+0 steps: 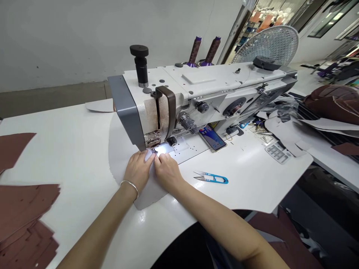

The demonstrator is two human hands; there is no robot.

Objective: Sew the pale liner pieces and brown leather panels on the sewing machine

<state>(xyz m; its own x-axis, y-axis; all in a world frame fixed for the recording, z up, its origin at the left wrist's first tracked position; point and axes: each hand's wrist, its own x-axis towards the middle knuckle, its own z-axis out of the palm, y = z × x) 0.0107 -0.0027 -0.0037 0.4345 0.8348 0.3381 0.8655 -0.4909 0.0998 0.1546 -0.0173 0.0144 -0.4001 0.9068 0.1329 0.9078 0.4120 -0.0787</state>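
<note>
Head cam: L hand (137,171) & R hand (167,172) close together, pinching pale panel (146,198) at presser foot (153,141); stitching progress can't tell, brown pieces (25,213) piled left of hands.

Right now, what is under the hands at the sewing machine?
A pale sheet lies under the left hand and right hand, reaching the metal needle plate; the stretch beneath the palms is hidden.

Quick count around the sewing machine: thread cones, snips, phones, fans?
Brown thread cones: 2
Blue-handled thread snips: 1
Smartphone: 1
White electric fan: 1
Total: 5
</note>
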